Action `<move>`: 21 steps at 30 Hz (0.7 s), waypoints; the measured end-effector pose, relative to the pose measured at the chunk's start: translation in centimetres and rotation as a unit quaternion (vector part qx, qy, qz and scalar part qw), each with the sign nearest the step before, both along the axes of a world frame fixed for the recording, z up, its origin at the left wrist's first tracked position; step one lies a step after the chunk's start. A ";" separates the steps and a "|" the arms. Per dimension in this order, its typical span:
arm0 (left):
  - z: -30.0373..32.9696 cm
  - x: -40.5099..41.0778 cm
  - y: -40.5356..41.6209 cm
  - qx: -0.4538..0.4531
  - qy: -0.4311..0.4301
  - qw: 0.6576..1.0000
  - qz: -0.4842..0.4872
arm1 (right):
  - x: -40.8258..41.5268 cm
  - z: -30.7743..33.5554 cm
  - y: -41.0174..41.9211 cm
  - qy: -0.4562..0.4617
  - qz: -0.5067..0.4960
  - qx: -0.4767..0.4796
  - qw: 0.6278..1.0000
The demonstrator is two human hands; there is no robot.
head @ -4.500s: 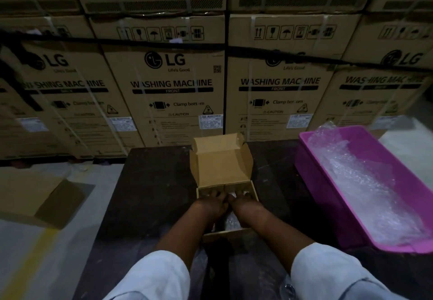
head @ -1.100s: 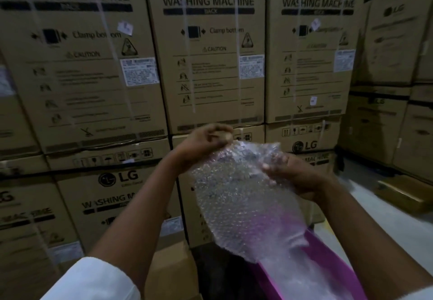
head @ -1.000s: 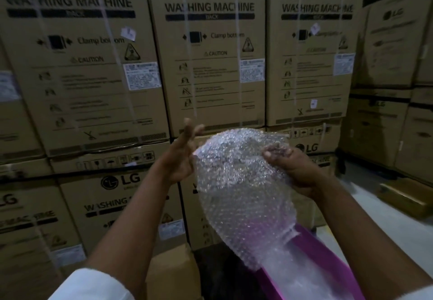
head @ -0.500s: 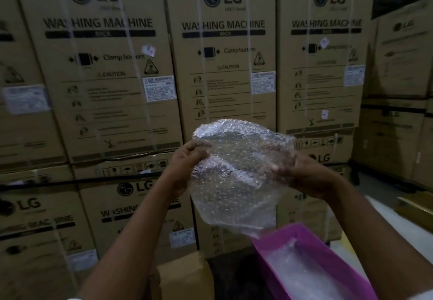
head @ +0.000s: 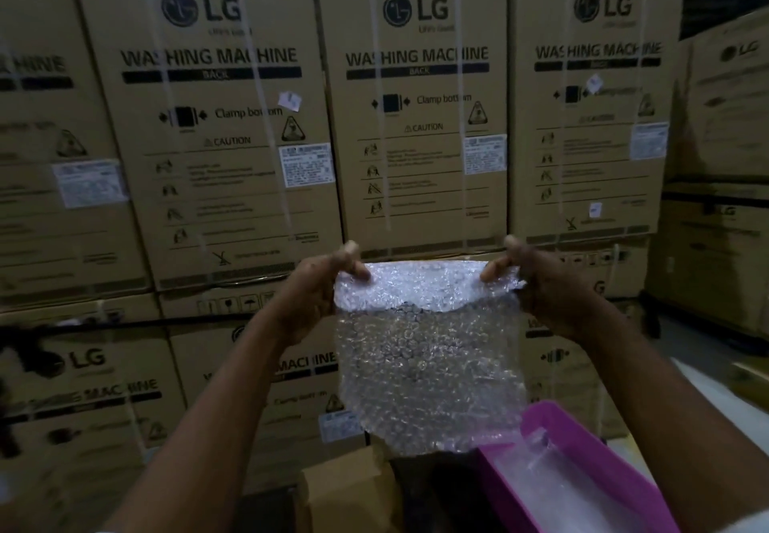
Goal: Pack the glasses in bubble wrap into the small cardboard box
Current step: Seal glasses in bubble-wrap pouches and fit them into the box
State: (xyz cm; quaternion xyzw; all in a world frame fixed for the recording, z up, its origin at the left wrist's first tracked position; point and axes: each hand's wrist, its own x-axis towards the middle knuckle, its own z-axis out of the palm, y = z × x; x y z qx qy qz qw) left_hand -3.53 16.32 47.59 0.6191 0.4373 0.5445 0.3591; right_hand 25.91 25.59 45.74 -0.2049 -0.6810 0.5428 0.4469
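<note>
Now pulled flat from a crumpled bunch, bubble wrap (head: 428, 349) hangs between left hand (head: 316, 295) and right hand (head: 545, 287), each pinching a top corner, ready for wrapping another glass.

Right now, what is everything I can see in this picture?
bubble wrap: one sheet, clear, held up at centre by its top corners
cardboard box: one, brown, bottom centre, only its top part shows
tray: one, pink, lower right, with clear wrap lying in it
washing machine cartons: many, brown, stacked behind in rows
floor: pale, at right
left hand: fingers pinch the sheet's top left corner
right hand: fingers pinch the sheet's top right corner
</note>
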 end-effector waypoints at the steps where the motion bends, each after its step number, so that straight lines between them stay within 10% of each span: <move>1: 0.0 -0.1 -0.2 -0.005 0.032 0.999 0.017 | -0.3 0.1 -0.1 -0.040 -0.035 0.035 0.998; 10: 0.0 -1.3 -1.2 0.016 -0.053 0.995 0.084 | -1.5 1.2 -1.2 0.104 0.032 -0.038 0.993; 21: 0.5 -1.4 -3.0 -0.020 -0.052 0.996 0.076 | -2.3 1.4 -2.3 0.049 0.047 -0.079 0.995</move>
